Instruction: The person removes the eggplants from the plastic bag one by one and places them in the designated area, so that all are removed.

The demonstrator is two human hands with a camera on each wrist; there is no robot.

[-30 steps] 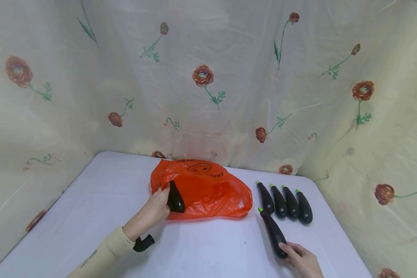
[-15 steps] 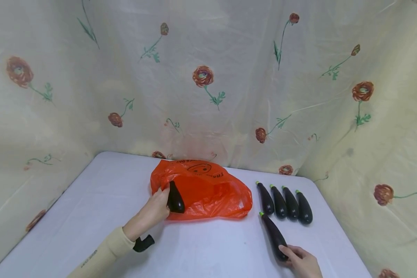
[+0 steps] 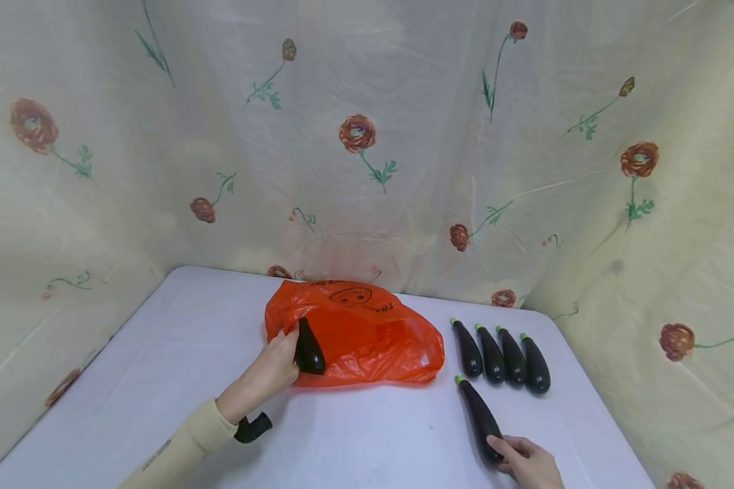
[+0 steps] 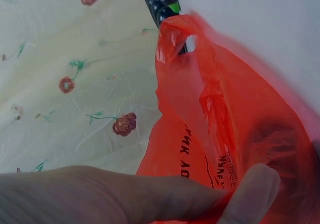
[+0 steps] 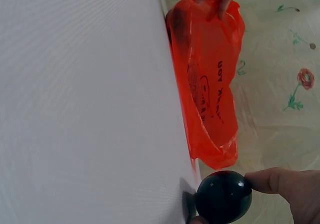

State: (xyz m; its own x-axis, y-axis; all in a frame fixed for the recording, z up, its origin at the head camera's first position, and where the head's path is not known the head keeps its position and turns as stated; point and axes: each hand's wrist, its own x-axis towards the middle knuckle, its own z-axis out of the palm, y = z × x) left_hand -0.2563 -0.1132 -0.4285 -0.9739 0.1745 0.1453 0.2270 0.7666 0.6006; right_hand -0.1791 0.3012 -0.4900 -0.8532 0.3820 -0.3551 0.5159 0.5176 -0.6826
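My left hand [image 3: 279, 358] pinches the edge of a red plastic bag [image 3: 373, 346] lying on the table, and the bag's material runs between thumb and finger [image 4: 250, 194]. Beside those fingers a dark eggplant [image 3: 309, 350] shows at the bag, and in the left wrist view it appears as a dark shape through the red plastic. My right hand [image 3: 529, 462] grips another eggplant [image 3: 480, 418] by its thick end, its green stem tip pointing away toward the back. In the right wrist view the rounded end of this eggplant [image 5: 224, 196] sits between thumb and fingers.
Several more eggplants [image 3: 512, 358] lie side by side right of the bag, stems toward the back. The white table [image 3: 367, 448] meets flower-printed sheeting [image 3: 404, 170] at the back and sides. A black band [image 3: 253, 429] shows at my left wrist.
My right hand has drawn its eggplant slightly toward the near edge, away from the row. My left hand and the bag stay where they were.
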